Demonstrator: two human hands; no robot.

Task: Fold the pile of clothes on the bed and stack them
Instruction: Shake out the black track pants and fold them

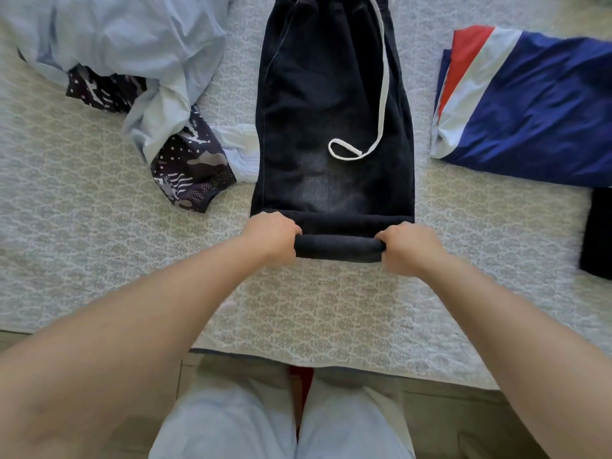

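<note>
Right now both hands grip the near hem of the black denim shorts (pixel 332 127), which lie flat lengthwise at centre frame on the patterned bedspread (pixel 99 253). Left hand (pixel 270 235) w/ fingers curled round the hem's left end, right hand (pixel 409 248) curled round its right end; hem lifted and rolled into a tube btwn them. White drawstring (pixel 382 77) runs down the shorts and loops near their middle. Upper left: crumpled light blue garment (pixel 126 38) over a dark camo-print piece (pixel 188 167), its cuff touching the shorts' left edge. Upper right: folded red, white & blue garment (pixel 530 101), apart from the shorts. Right edge: a dark folded item (pixel 599 233).
</note>
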